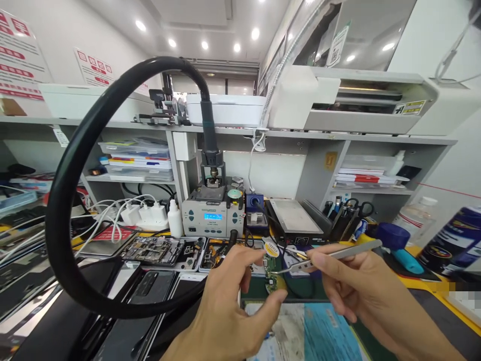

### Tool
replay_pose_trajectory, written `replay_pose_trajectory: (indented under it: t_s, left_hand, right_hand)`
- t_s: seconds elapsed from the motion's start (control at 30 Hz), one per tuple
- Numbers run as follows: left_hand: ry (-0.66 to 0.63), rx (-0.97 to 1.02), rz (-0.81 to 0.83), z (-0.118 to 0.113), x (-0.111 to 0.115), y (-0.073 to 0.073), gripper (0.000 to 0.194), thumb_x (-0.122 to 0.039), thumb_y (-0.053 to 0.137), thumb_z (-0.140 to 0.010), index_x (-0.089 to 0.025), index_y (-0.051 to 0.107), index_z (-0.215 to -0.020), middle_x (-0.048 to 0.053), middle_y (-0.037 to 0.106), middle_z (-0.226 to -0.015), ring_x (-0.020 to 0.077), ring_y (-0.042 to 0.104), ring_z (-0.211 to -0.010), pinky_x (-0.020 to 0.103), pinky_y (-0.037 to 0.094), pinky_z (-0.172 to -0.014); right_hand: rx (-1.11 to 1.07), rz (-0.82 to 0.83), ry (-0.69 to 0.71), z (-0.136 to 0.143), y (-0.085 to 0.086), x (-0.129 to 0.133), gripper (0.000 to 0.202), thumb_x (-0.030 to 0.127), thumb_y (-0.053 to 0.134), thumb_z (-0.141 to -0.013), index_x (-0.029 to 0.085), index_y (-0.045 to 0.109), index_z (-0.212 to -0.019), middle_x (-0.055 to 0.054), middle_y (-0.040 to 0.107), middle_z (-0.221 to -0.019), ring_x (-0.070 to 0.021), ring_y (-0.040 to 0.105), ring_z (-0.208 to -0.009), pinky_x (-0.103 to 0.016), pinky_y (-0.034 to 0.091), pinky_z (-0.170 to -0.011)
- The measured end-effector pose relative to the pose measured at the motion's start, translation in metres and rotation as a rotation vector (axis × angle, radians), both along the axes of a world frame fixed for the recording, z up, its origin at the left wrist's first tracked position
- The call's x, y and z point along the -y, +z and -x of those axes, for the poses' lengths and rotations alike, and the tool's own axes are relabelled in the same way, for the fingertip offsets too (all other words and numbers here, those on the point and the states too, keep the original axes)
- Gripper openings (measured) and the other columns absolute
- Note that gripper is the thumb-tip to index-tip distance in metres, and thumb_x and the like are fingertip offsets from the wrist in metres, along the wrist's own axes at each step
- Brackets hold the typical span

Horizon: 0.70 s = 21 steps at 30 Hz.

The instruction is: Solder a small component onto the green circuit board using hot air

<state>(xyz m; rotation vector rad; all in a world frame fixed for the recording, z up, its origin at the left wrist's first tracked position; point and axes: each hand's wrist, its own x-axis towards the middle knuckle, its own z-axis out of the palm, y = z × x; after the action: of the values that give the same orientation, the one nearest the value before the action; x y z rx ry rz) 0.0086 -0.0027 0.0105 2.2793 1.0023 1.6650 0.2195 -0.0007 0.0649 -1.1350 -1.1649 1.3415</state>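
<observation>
A small green circuit board (271,273) is held up by its edges between the thumb and fingers of my left hand (233,306). My right hand (356,281) is closed around a pair of metal tweezers (341,253). Their thin bent tips point left and reach the face of the board; whether they touch it or pinch something I cannot tell. Below the hands lies a printed work surface (296,328) in grey and blue.
A hot-air rework station (212,218) with a lit display stands behind, its thick black hose (62,200) looping on the left. Phones (145,311) and opened phone parts (158,250) cover the left side. A flat heating plate (295,218) and bottles (415,218) stand at right.
</observation>
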Motion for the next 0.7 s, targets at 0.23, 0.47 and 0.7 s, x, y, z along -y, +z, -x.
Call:
replay_pose_trajectory:
  t_s: [0.23,0.47,0.7]
  left_hand:
    - [0.043,-0.03,-0.086,0.0016,-0.0001,0.0049,0.033,-0.017,0.068,-0.083,-0.011,0.06,-0.115,0.004,0.061,-0.083,0.0108,0.05,-0.063,0.024,0.043,-0.052]
    - [0.049,-0.006,-0.108,0.0029,0.0004,0.0052,0.026,-0.013,0.067,-0.083,-0.012,0.062,-0.108,0.004,0.066,-0.081,0.0111,0.055,-0.064,0.023,0.046,-0.052]
    - [0.067,0.02,-0.161,0.0014,0.0025,0.0059,0.019,-0.009,0.066,-0.083,-0.012,0.064,-0.102,0.002,0.066,-0.076,0.0107,0.056,-0.062,0.023,0.045,-0.051]
  right_hand:
    - [-0.014,0.002,-0.047,0.0044,0.0007,0.0022,0.039,0.049,0.09,-0.07,0.014,0.076,-0.08,0.002,0.055,-0.035,-0.0048,0.039,-0.032,-0.012,0.027,-0.032]
    - [-0.018,0.005,-0.064,0.0048,0.0009,0.0014,0.04,0.05,0.09,-0.07,0.013,0.076,-0.079,0.002,0.055,-0.035,-0.0043,0.041,-0.032,-0.011,0.028,-0.032]
    - [-0.009,-0.017,-0.039,-0.0026,-0.0052,-0.0017,0.038,0.048,0.089,-0.072,0.014,0.076,-0.083,0.001,0.057,-0.035,-0.0076,0.046,-0.031,-0.013,0.034,-0.03]
